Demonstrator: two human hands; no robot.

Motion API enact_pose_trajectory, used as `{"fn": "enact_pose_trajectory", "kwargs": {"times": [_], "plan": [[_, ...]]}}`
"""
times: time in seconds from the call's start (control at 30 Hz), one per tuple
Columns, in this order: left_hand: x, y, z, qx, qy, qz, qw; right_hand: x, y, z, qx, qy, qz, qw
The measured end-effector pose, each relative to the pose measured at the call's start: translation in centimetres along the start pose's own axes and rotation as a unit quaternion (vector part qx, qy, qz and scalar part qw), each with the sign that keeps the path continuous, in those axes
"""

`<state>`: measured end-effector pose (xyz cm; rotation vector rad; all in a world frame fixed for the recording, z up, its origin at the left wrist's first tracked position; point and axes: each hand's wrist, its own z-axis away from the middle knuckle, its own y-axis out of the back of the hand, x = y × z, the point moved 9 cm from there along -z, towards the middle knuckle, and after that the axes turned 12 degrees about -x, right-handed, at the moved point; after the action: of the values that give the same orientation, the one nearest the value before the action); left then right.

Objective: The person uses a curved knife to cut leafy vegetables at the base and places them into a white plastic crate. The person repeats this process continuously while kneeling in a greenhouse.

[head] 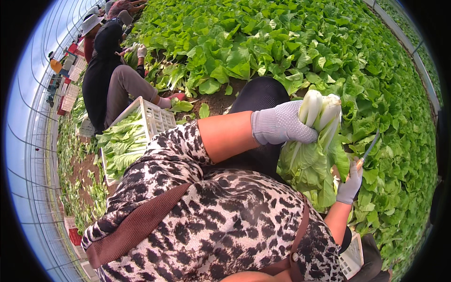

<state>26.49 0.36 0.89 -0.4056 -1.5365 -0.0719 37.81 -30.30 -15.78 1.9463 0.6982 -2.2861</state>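
My left hand (287, 123), in a grey knitted glove with white dots, grips a bunch of leafy greens (310, 158) resembling bok choy. Its pale stem ends point up past my fist, and the broad leaves hang down below. To the right, my right hand (349, 185), in a light glove, holds a sickle (370, 148) by its light wooden handle. The slender curved blade points away from me over the growing plants. Part of my right hand is behind the hanging leaves. My dark-clad knee (262, 91) is raised behind the bunch.
Dense green plants (246, 46) fill the bed ahead and right. At my left side stands a white plastic crate (158, 118) holding cut greens (123, 144). Beyond it a co-worker (105, 70) crouches, with others farther back. Another white crate (352, 257) is at lower right.
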Motion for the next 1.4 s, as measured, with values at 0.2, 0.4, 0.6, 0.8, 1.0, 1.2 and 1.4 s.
{"fn": "enact_pose_trajectory", "kwargs": {"times": [0.2, 0.4, 0.6, 0.8, 1.0, 1.2, 1.4], "plan": [[14.8, 14.3, 24.5, 0.279, -0.117, -0.177, 0.937, 9.3, 8.9, 1.0, 0.177, -0.182, 0.049, 0.966], [17.6, 22.0, 46.0, 0.538, 0.27, -0.649, 0.466, 12.8, 11.8, 1.0, 0.147, -0.234, 0.163, 0.947], [8.5, 32.3, 58.1, 0.523, 0.519, -0.591, 0.328, 12.9, 12.5, 3.3, 0.174, -0.279, 0.261, 0.908], [-7.1, 35.3, 63.9, 0.611, 0.601, -0.326, 0.4, 13.2, 10.4, 6.7, 0.185, -0.361, 0.198, 0.892], [-8.1, 37.0, 62.9, 0.477, 0.645, -0.4, 0.443, 12.4, 8.2, 6.8, 0.153, -0.381, 0.33, 0.85], [-10.1, 37.3, 63.4, 0.413, 0.663, -0.41, 0.471, 13.3, 7.0, 5.1, 0.087, -0.359, 0.401, 0.838], [-5.6, 39.4, 68.1, 0.535, 0.551, -0.416, 0.487, 12.3, 5.1, 4.1, 0.091, -0.338, 0.437, 0.828]]}}
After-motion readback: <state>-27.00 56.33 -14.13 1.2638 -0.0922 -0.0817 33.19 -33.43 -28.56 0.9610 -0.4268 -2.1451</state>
